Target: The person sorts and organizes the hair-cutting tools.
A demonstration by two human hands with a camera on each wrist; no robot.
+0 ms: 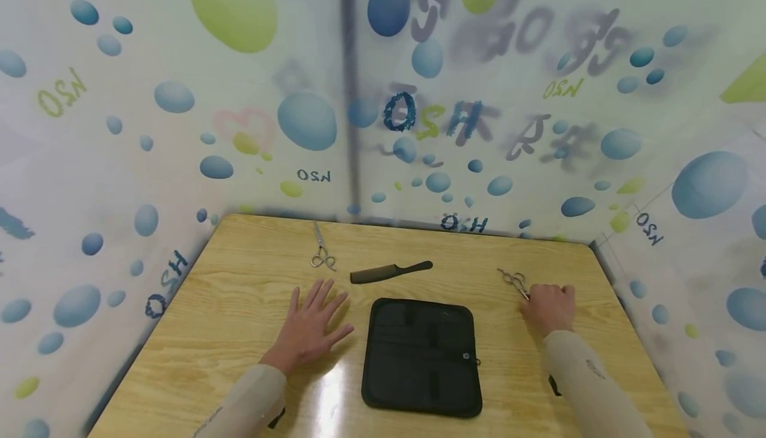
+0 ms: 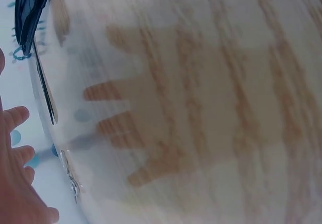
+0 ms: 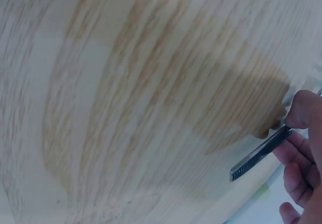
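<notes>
My right hand (image 1: 549,308) grips a pair of thinning scissors (image 1: 514,280) by the blade end, with the finger rings sticking out to the left. In the right wrist view, the toothed blade (image 3: 259,156) juts from between the thumb and curled fingers. My left hand (image 1: 308,330) is held over the table with its fingers spread, holding nothing; the left wrist view shows its shadow on the wood. Between the hands lies a black zip case (image 1: 419,375), flat. Behind it rests a dark comb (image 1: 389,272), and left of that another pair of scissors (image 1: 322,253).
The wooden table (image 1: 239,278) reaches back to a wall (image 1: 323,46) printed with blue and green spots and lettering. Similar walls stand along its left and right sides. A bright reflection lies on the tabletop left of the case.
</notes>
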